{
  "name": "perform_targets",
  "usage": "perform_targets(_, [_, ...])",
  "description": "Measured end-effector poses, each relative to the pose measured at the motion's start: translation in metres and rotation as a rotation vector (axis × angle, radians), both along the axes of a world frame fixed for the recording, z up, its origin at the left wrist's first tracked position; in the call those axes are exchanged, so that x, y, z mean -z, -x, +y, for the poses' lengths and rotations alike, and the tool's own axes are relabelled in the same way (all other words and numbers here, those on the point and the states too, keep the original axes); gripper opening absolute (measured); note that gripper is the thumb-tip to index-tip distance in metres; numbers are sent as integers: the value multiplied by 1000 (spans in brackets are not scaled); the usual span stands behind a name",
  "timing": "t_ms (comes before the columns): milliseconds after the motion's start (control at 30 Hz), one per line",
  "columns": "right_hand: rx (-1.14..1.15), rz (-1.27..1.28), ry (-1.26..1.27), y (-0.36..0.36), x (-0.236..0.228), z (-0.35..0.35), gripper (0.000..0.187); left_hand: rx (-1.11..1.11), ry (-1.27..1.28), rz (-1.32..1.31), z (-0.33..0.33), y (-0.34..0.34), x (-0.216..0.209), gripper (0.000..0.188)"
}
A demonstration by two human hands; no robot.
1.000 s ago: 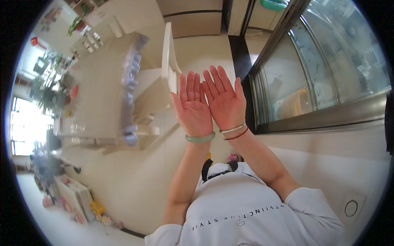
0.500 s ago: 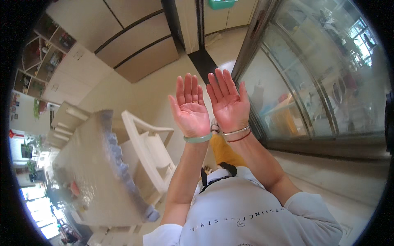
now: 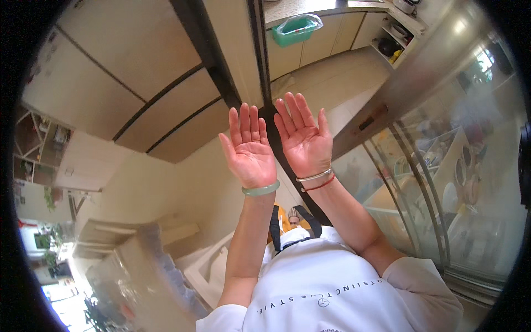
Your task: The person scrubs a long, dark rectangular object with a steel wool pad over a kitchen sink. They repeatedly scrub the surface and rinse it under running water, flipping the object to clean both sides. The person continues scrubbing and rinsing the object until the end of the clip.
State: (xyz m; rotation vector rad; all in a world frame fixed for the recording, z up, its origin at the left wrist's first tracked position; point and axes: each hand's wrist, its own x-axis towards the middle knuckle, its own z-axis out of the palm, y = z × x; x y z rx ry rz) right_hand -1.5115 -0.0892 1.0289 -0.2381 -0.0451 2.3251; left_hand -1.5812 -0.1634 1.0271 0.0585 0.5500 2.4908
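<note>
Both my arms stretch forward with the palms turned up. My left hand (image 3: pixel 251 152) is open and holds nothing, its fingers straight and a little apart. A pale green bangle (image 3: pixel 260 190) circles that wrist. Just beside it, a small gap away, my right hand (image 3: pixel 306 138) lies open too, with a bare palm and the thumb spread outward. On the right wrist are a silver bangle (image 3: pixel 314 176) and a thin red cord bracelet (image 3: pixel 319 186). Neither hand touches anything; beyond the fingertips runs a dark doorway strip.
A framed glass sliding door (image 3: pixel 409 188) stands at the right. Ahead, a kitchen counter (image 3: pixel 310 6) carries a green bin (image 3: pixel 295 32) on its cabinet front. A large beige fridge-like cabinet (image 3: pixel 182 122) rises at the left. Behind lie a white chair (image 3: pixel 207 271) and a covered table (image 3: pixel 133 276).
I have moved forward toward the kitchen doorway. The table and chair have slid back and down, and more counter and the whole green bin show. Both hands keep the same open, palm-up pose.
</note>
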Motion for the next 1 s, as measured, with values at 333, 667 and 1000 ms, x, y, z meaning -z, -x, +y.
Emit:
perform_targets(333, [252, 66, 21, 91, 39, 171, 53, 328, -18, -16, 195, 100, 35, 55])
perform_targets(667, [548, 168, 3, 29, 59, 273, 51, 639, -92, 59, 324, 41, 49, 55])
perform_targets(1000, [676, 149, -31, -35, 75, 452, 52, 732, -52, 105, 512, -26, 65, 55])
